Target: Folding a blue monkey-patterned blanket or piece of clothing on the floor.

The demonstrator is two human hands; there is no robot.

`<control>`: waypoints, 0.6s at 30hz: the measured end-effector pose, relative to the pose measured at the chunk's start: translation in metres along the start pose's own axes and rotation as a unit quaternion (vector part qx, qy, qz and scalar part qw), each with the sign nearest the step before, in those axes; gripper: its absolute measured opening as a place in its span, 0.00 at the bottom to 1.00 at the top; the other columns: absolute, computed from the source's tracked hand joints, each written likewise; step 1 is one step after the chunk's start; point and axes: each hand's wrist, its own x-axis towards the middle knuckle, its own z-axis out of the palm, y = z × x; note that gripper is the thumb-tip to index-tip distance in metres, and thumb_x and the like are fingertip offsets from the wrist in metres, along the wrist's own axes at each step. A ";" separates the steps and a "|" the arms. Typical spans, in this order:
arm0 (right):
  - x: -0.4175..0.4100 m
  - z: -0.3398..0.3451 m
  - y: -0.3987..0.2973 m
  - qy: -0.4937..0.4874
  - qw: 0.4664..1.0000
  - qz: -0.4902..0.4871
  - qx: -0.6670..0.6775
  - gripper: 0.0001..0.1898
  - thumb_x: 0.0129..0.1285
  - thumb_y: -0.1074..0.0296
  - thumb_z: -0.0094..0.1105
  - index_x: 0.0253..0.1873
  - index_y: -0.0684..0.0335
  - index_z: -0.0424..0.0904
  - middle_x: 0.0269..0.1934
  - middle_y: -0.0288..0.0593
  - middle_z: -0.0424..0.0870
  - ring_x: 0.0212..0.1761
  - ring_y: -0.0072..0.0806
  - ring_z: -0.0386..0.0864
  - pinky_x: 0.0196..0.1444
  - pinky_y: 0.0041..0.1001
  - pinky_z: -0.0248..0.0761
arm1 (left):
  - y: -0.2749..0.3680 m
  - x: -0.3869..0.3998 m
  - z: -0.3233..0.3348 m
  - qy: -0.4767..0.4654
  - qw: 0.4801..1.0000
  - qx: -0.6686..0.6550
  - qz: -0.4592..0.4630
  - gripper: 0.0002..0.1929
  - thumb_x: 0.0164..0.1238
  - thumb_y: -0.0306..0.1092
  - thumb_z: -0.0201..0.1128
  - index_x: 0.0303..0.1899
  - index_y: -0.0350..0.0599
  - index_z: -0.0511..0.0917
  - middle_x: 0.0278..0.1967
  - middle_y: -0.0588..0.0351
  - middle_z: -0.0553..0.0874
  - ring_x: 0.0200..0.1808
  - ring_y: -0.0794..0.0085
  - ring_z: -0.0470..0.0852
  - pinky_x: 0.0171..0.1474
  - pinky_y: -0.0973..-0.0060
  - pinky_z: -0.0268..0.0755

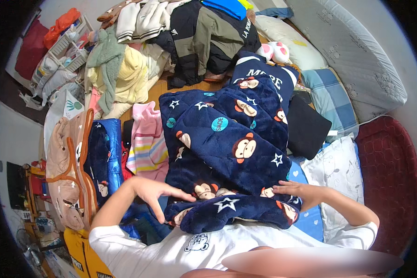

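Observation:
A navy plush quilted garment (pixel 201 139) with monkey faces and white stars lies spread in front of me. Its near end is folded over into a thick roll (pixel 239 212) close against my white shirt. My left hand (pixel 160 194) is at the left end of this roll, thumb and fingers wide apart, fingertips at the cloth. On the right end, my right hand (pixel 299 194) rests with its fingers stretched over the plush; its thumb is hidden. Neither hand visibly grips the fabric. A navy sweatshirt (pixel 288 76) with white lettering lies partly under the garment's far end.
Pink striped knitwear (pixel 147 139) and a blue shiny folded piece (pixel 111 149) lie left, beside a tan plush garment (pixel 66 173). Black cloth (pixel 307 128) and a white printed pillow (pixel 340 170) lie right. Jackets (pixel 212 41) are heaped at the back. A mattress (pixel 351 52) leans against the wall.

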 end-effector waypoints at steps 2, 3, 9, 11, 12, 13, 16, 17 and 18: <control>0.003 -0.007 0.002 -0.011 1.000 0.006 0.017 0.55 0.44 0.67 0.81 0.80 0.56 0.58 0.81 0.43 0.58 0.84 0.44 0.46 0.84 0.46 0.44 | 0.018 -0.007 -0.015 0.034 0.994 -0.095 0.049 0.52 0.50 0.34 0.83 0.77 0.41 0.61 0.75 0.49 0.69 0.77 0.67 0.63 0.77 0.69 0.54; 0.005 -0.009 0.003 -0.022 0.999 0.013 0.034 0.56 0.43 0.68 0.81 0.80 0.57 0.58 0.81 0.43 0.58 0.84 0.44 0.46 0.84 0.44 0.44 | 0.026 -0.012 -0.024 0.053 0.986 -0.152 0.045 0.50 0.52 0.32 0.82 0.77 0.42 0.61 0.74 0.49 0.70 0.77 0.67 0.65 0.76 0.69 0.56; 0.011 -0.028 0.017 -0.025 0.992 0.039 0.120 0.57 0.39 0.65 0.85 0.78 0.55 0.62 0.78 0.43 0.64 0.83 0.45 0.53 0.82 0.47 0.48 | 0.071 0.044 -0.092 0.453 0.845 0.259 0.121 0.32 0.74 0.46 0.63 0.74 0.43 0.67 0.75 0.50 0.70 0.77 0.60 0.65 0.79 0.57 0.52; 0.016 -0.035 0.016 -0.043 0.988 0.045 0.139 0.56 0.39 0.65 0.85 0.78 0.56 0.63 0.77 0.44 0.65 0.82 0.44 0.54 0.82 0.47 0.48 | 0.081 0.085 -0.122 0.463 0.724 0.481 0.172 0.32 0.76 0.52 0.58 0.74 0.45 0.67 0.75 0.50 0.70 0.77 0.56 0.64 0.80 0.54 0.48; 0.018 -0.036 0.015 -0.039 0.987 0.039 0.151 0.55 0.40 0.66 0.84 0.77 0.57 0.64 0.76 0.44 0.67 0.82 0.43 0.56 0.82 0.46 0.48 | 0.075 0.110 -0.131 0.464 0.710 0.501 0.173 0.33 0.75 0.56 0.57 0.73 0.46 0.68 0.74 0.48 0.70 0.77 0.55 0.64 0.80 0.52 0.47; 0.018 -0.037 0.017 -0.039 0.987 0.041 0.150 0.55 0.40 0.66 0.84 0.77 0.57 0.64 0.76 0.44 0.67 0.82 0.43 0.56 0.82 0.46 0.48 | 0.067 0.132 -0.140 0.466 0.695 0.520 0.173 0.34 0.74 0.59 0.56 0.73 0.47 0.69 0.74 0.47 0.70 0.77 0.54 0.64 0.80 0.51 0.46; 0.012 -0.031 0.030 0.005 0.983 0.031 0.181 0.51 0.42 0.67 0.82 0.76 0.58 0.67 0.75 0.46 0.69 0.80 0.44 0.60 0.81 0.45 0.51 | 0.045 0.170 -0.142 0.430 0.633 0.629 0.136 0.34 0.69 0.62 0.60 0.68 0.48 0.75 0.71 0.48 0.74 0.75 0.56 0.68 0.78 0.48 0.50; 0.009 -0.030 0.033 0.041 0.975 0.030 0.217 0.47 0.45 0.67 0.79 0.74 0.60 0.69 0.72 0.48 0.73 0.77 0.42 0.65 0.79 0.43 0.55 | 0.037 0.174 -0.144 0.441 0.624 0.625 0.159 0.34 0.68 0.61 0.61 0.67 0.48 0.76 0.70 0.48 0.75 0.73 0.56 0.70 0.77 0.48 0.52; 0.009 -0.032 0.030 0.078 0.964 0.029 0.252 0.42 0.48 0.67 0.77 0.72 0.62 0.72 0.70 0.49 0.76 0.74 0.41 0.71 0.77 0.41 0.59 | 0.037 0.176 -0.145 0.448 0.623 0.619 0.167 0.34 0.68 0.60 0.62 0.67 0.48 0.76 0.69 0.48 0.76 0.72 0.56 0.70 0.77 0.48 0.52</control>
